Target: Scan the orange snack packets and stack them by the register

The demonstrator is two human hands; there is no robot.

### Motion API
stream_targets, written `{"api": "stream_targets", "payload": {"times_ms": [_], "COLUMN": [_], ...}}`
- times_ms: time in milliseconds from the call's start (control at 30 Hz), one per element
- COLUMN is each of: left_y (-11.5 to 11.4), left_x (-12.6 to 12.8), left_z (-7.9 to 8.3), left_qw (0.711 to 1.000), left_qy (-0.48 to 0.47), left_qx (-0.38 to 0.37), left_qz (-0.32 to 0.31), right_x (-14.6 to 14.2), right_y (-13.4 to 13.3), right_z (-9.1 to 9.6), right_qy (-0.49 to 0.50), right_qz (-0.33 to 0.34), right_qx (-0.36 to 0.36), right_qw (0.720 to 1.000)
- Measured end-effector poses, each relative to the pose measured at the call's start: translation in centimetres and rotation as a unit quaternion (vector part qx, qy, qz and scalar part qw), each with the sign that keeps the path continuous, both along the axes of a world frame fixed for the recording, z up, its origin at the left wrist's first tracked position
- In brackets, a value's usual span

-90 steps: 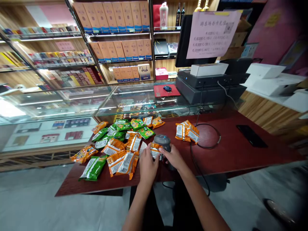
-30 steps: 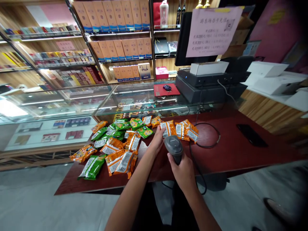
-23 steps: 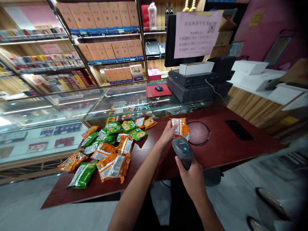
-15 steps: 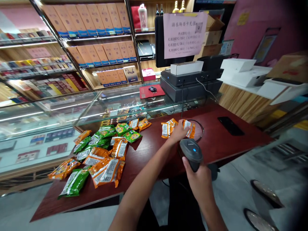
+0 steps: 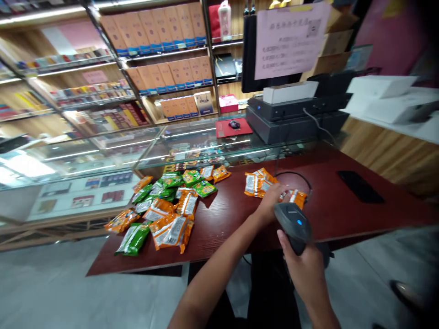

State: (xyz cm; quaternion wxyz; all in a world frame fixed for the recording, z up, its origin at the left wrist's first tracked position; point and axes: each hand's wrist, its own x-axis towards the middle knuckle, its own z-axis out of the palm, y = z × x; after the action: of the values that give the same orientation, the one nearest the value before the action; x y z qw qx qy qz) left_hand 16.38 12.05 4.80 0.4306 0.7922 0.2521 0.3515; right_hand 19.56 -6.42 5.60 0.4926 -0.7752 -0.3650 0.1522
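Note:
My right hand [image 5: 303, 267] is shut around the grip of a black corded barcode scanner [image 5: 293, 226], whose blue light is lit. My left hand [image 5: 270, 204] lies on the dark red counter [image 5: 226, 219] between two groups of snack packets. Its fingertips reach towards a single orange packet [image 5: 297, 198], and an overlapping orange pair [image 5: 257, 183] lies just behind it. To the left is a larger heap of orange and green packets [image 5: 171, 201], well apart from both hands.
A black phone [image 5: 360, 186] lies at the counter's right, and a looped black cable [image 5: 295, 174] runs behind the packets. Behind stand a glass display case [image 5: 82, 183], a black cash register [image 5: 295, 123] and a red mat with a mouse [image 5: 233, 127]. The counter's front edge runs below my hands.
My left hand has left the scanner and moved across to the right-hand packets, where more orange packets now lie. The scanner has stayed in my right hand, and the head view has swung about.

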Motion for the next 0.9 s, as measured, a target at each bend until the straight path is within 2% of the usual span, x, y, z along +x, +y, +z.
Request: {"api": "stream_targets", "payload": {"times_ms": [67,133,233,300,367,433,467,500,567,700,800,900], "left_y": [-1.7,-4.0,-7.9,-10.3,-12.2,-13.6,-14.0,-14.3,-14.5,-14.0,-13.5,-12.9], "left_x": [-4.5,-9.7,-17.7,-22.8,-27.3,-30.9,-32.2,-33.2,-34.3,-33.9,-33.3,-33.2], "left_z": [0.7,1.6,3.1,3.9,4.2,3.9,3.5,2.9,1.5,-0.5,-0.7,-0.3], "left_qw": [0.998,0.99,0.961,0.927,0.878,0.819,0.802,0.795,0.802,0.823,0.825,0.827], "left_qy": [-0.046,-0.084,-0.046,-0.004,0.04,0.121,0.156,0.186,0.225,0.233,0.221,0.209], "left_qx": [0.0,-0.009,0.01,0.044,0.088,0.118,0.118,0.108,0.069,-0.036,-0.096,-0.119], "left_qz": [0.04,0.112,0.272,0.373,0.47,0.548,0.564,0.568,0.549,0.517,0.511,0.509], "right_x": [-1.3,-3.2,-7.0,-9.7,-12.1,-14.2,-15.0,-15.8,-17.0,-18.4,-18.7,-18.5], "right_y": [-0.1,0.1,0.6,0.9,1.1,1.1,1.0,0.9,0.7,0.5,0.4,0.4], "right_z": [-0.1,-0.3,-0.5,-0.5,-0.6,-1.1,-1.5,-2.0,-3.2,-5.2,-5.8,-5.7], "right_qy": [0.025,0.053,0.078,0.098,0.11,0.102,0.094,0.086,0.074,0.045,0.043,0.048], "right_qz": [0.06,0.131,0.206,0.257,0.302,0.328,0.335,0.342,0.359,0.355,0.363,0.371], "right_qx": [0.026,0.043,0.061,0.064,0.053,0.042,0.039,0.038,0.035,0.022,0.017,0.004], "right_qw": [0.998,0.989,0.974,0.959,0.946,0.938,0.937,0.935,0.93,0.934,0.931,0.928]}}
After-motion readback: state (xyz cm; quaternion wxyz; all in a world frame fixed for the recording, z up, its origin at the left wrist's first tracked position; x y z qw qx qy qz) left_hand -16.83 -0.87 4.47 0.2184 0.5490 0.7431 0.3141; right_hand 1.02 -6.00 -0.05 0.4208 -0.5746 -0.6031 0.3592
